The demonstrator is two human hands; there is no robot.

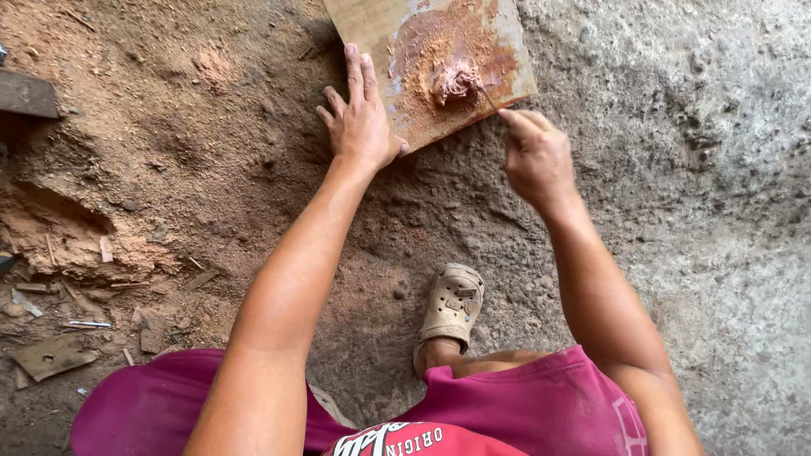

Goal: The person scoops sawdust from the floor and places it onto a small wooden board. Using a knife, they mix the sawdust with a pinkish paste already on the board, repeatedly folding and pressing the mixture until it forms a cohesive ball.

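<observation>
The pinkish lump of paste (456, 82) sits on the far board (372, 21), partly mixed, loose sawdust (431, 38) around it not yet worked in. My right hand (534, 154) pinches a thin stick (488, 99) touching the lump; my left hand (361, 118) lies flat and open, pressing the board's near left edge. No packages or signs visible

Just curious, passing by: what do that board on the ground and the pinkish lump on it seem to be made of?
The board looks like thin plywood or bare wood: pale grain shows at its clean corner. The lump seems a moist paste, perhaps sawdust mixed with a binder; reddish powder lies around it. The left hand presses the board; the right hand works a thin tool.
</observation>
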